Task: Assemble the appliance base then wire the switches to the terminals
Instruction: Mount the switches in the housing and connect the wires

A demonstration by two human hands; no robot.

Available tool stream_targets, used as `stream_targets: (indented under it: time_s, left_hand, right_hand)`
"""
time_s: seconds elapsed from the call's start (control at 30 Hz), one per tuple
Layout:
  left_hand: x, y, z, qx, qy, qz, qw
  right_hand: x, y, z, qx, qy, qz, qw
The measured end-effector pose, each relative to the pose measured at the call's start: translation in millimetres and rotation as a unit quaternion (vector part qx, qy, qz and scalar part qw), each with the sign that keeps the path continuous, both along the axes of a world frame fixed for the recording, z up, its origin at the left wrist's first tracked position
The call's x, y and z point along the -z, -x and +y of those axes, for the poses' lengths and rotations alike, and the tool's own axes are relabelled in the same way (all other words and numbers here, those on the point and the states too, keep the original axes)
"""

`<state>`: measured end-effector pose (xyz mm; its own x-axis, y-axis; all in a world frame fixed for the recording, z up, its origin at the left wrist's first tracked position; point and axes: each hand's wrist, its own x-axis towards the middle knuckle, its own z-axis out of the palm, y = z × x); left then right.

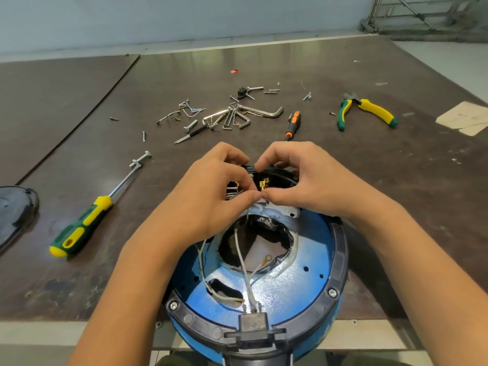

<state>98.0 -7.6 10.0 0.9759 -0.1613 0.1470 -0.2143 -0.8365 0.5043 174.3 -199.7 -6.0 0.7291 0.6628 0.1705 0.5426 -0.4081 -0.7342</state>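
Right now the left hand (211,186) and right hand (298,178) both pinch a white wire (247,215) at the brass terminal (263,184) between their fingertips, over the far rim of the blue base (303,286). A crooked push could bend the tab.

the left arm (126,273) and right arm (412,260) are bare. the left hand (211,191) and right hand (303,178) are bare too, with short plain nails (255,196). a bit of dark green cloth (169,361) shows at the bottom.
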Motion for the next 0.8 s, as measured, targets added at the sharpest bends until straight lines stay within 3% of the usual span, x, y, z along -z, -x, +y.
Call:
stream_targets:
  time_s: [0.8]
  left_hand:
    - [6.3, -1.1, 2.6, -0.016, 0.011, 0.007, 1.0]
  right_hand:
    - [-2.6, 1.1, 3.2, 0.014, -0.014, 0.047, 0.999]
